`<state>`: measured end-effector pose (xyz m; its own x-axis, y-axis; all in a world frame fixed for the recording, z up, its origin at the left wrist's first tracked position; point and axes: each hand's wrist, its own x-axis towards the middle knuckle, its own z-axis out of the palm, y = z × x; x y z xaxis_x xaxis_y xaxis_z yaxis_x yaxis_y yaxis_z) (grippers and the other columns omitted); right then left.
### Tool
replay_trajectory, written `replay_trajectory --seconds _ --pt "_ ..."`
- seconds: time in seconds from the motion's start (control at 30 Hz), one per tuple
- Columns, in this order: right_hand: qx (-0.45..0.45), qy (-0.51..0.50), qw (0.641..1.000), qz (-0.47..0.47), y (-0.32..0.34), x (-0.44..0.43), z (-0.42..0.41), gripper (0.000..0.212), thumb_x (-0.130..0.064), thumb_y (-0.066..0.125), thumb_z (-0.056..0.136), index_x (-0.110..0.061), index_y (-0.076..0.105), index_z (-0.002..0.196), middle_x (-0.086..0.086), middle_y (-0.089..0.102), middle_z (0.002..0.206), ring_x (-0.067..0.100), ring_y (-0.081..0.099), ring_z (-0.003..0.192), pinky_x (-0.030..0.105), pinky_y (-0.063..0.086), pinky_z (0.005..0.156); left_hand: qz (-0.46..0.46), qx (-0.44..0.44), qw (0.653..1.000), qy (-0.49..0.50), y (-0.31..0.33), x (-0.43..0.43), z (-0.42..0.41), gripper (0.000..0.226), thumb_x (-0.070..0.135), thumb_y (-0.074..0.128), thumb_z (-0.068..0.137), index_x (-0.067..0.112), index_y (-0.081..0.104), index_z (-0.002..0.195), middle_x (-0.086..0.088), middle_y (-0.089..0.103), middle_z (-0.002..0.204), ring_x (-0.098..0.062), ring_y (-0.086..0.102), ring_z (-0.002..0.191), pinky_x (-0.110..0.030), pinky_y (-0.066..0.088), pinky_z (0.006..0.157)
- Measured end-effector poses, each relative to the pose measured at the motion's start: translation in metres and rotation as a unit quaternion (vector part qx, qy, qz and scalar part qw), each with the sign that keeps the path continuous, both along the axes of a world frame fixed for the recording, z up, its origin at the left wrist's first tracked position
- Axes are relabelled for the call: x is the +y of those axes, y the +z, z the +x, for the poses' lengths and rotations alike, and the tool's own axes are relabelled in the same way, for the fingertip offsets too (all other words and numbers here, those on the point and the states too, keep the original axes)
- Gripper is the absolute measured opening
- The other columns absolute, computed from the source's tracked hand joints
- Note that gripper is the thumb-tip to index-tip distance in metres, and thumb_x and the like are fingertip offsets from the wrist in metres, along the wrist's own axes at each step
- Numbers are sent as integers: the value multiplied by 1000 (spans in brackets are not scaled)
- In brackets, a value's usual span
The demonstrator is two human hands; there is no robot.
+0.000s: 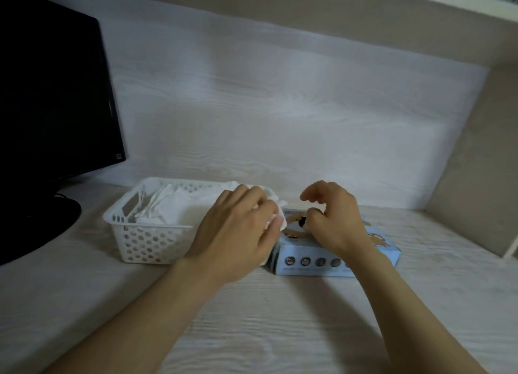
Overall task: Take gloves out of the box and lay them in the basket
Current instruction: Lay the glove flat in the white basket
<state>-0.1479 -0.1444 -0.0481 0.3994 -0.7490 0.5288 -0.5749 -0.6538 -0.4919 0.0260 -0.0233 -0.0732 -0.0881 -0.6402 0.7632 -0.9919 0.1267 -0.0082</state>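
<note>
From my remote seat I saw the pale wood-grain desk [280,317] filling the lower half of the head view, with a matching back panel [280,107] rising behind it. A dark monitor [50,93] stood at ten o'clock, its round foot on the desk. The white perforated basket [145,244] sat near the middle of the view, at nine o'clock from the light blue glove box [308,251], and the two seemed to stand just beside each other, though the left hand [235,233] covered the gap and I could not tell whether they touched. That hand reached in from seven o'clock and hung over the basket's right end, its fingers curled round a crumpled white glove [276,215]. The right hand [336,222] came in from five o'clock and was over the top of the box, relaxed, its fingers loosely curled and parted from the thumb; I could not tell whether it touched the cardboard. Inside the basket lay several white gloves [173,208], piled flat toward its far side
</note>
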Motion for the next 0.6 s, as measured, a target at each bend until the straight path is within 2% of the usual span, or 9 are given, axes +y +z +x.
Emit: replay_trajectory --seconds 0.07,0.17,0.3,0.43,0.53,0.6 --pt "31 -34 999 21 -3 -2 -14 42 -34 51 67 -32 61 108 -8 59 101 19 59 96 49 52 90 18 -42 999 -13 -4 -4 -8 33 37 43 105 21 71 108 4 62 112 -20 53 102 -38 43 92" --pt "48 -64 995 54 -8 -1 -22 47 -43 52 66 -32 53 111 -9 59 95 19 59 87 48 52 88 49 -97 994 -11 -7 -10 -20 34 34 41 102 21 70 115 3 64 118 -23 54 109 -41 42 99" --pt "74 -77 991 76 -12 -3 -22 46 -48 54 70 -29 57 111 -6 65 97 19 62 83 44 55 83 85 -154 984 24 -9 -13 -26 35 33 35 100 25 67 110 6 63 114 -23 51 105 -44 39 98" --pt "57 -47 992 104 -15 -8 -24 29 -39 65 80 -28 67 107 -7 73 79 15 68 69 39 61 67 80 -153 984 44 -13 -16 -29 48 45 27 107 27 71 107 9 66 109 -22 52 100 -46 38 96" --pt "28 -28 996 76 -21 -16 -22 15 -33 63 85 -31 74 94 -13 67 61 8 62 60 35 52 69 79 -159 983 40 -14 -17 -30 46 47 28 107 30 70 114 12 65 107 -22 52 96 -46 39 94" --pt "3 -33 999 28 -25 -22 -20 11 -33 67 89 -34 78 89 -14 69 73 11 65 74 38 52 78 79 -163 983 40 -14 -16 -30 46 46 27 108 31 69 116 12 65 107 -22 52 95 -45 39 92"
